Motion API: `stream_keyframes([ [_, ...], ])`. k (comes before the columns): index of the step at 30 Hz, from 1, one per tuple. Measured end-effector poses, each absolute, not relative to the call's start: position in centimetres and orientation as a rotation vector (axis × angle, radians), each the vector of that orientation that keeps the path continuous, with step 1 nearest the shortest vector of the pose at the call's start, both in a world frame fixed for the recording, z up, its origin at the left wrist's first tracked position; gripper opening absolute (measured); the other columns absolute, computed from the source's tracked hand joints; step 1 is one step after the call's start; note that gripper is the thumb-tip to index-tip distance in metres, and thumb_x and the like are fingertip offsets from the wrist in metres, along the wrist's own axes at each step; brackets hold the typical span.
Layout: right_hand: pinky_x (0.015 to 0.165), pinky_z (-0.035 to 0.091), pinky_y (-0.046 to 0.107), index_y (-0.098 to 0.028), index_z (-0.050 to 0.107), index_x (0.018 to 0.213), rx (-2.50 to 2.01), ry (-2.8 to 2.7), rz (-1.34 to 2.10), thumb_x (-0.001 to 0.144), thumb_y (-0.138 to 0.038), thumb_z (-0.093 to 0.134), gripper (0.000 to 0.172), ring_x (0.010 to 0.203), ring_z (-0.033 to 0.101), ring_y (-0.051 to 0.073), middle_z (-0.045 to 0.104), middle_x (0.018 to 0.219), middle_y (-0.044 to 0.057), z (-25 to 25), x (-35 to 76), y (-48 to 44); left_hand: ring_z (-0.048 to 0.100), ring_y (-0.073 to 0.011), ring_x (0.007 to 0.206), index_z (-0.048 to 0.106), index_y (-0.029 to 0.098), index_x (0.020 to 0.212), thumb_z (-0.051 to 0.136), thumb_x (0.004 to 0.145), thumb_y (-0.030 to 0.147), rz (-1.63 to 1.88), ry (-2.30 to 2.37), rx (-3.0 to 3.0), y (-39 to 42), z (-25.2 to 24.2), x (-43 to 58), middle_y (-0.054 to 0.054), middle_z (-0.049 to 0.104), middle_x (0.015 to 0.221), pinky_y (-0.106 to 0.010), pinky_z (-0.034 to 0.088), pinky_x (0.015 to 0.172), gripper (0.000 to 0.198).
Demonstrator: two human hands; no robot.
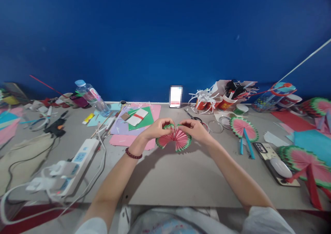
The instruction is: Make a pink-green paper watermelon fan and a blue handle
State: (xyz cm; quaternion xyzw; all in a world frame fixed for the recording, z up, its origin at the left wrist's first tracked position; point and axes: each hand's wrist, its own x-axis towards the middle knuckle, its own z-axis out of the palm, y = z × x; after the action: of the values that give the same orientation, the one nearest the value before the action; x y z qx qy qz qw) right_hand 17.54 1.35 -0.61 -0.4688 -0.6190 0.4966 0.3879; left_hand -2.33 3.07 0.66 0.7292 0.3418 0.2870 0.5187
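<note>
A pleated paper fan [174,141], pink with green scalloped edges, hangs spread out just above the grey table [181,179] in the middle. My left hand [159,128] pinches its upper left end. My right hand [192,128] pinches its upper right end. Both hands are closed on the fan, fingertips almost meeting at the top. A dark red bead bracelet [133,154] circles my left wrist.
Finished fans [244,129] lie at the right, with a stack [302,160] near a phone [278,165]. Scissors [192,116], tape rings, paper cups [224,104] behind. Coloured paper sheets [139,122], a water bottle [91,97], a glue gun [55,127] and a power strip [74,165] sit on the left.
</note>
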Motion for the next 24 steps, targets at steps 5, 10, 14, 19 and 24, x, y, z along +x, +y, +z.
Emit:
stream_keyframes([
  [5,0.066,0.041,0.029,-0.018,0.065,0.079,-1.191,-1.572,1.239,0.07,-0.04,0.066,0.024,0.067,0.054,0.014,0.063,0.076,0.001,-0.3,17.5,1.3,0.054,-0.0159,0.086,0.058,0.017,0.085,0.065,0.073,0.028,0.713,0.778,1.694,2.9,1.1,-2.3,-0.004,0.058,0.089,-0.027,0.042,0.077,0.018],
  [10,0.067,0.042,0.029,-0.018,0.065,0.078,-1.17,-1.573,1.259,0.071,-0.04,0.065,0.023,0.068,0.054,0.014,0.063,0.075,0.001,-0.3,17.6,1.3,0.055,-0.0167,0.088,0.059,0.017,0.085,0.069,0.071,0.032,0.745,0.787,1.631,3.0,0.7,-2.1,-0.004,0.061,0.089,-0.028,0.043,0.079,0.023],
  [14,0.066,0.043,0.029,-0.017,0.066,0.08,-1.198,-1.547,1.224,0.071,-0.04,0.065,0.024,0.068,0.055,0.015,0.065,0.077,0.002,-0.5,17.6,1.4,0.058,-0.0166,0.085,0.063,0.017,0.086,0.069,0.072,0.033,0.796,0.907,1.593,3.3,0.3,-1.9,-0.005,0.065,0.091,-0.029,0.045,0.078,0.022],
  [19,0.067,0.044,0.031,-0.017,0.068,0.082,-1.218,-1.562,1.174,0.071,-0.04,0.065,0.026,0.071,0.058,0.017,0.068,0.079,0.004,-0.7,17.6,1.6,0.06,-0.0192,0.091,0.066,0.018,0.092,0.07,0.071,0.032,0.868,0.974,1.635,3.0,0.4,-1.4,-0.007,0.068,0.1,-0.032,0.045,0.082,0.025],
  [24,0.068,0.044,0.031,-0.017,0.069,0.082,-1.222,-1.552,1.176,0.07,-0.041,0.065,0.027,0.072,0.058,0.017,0.069,0.079,0.004,-0.8,17.5,1.5,0.06,-0.019,0.09,0.066,0.018,0.091,0.071,0.071,0.032,0.908,1.023,1.676,2.6,0.6,-1.0,-0.007,0.069,0.097,-0.031,0.045,0.082,0.026],
])
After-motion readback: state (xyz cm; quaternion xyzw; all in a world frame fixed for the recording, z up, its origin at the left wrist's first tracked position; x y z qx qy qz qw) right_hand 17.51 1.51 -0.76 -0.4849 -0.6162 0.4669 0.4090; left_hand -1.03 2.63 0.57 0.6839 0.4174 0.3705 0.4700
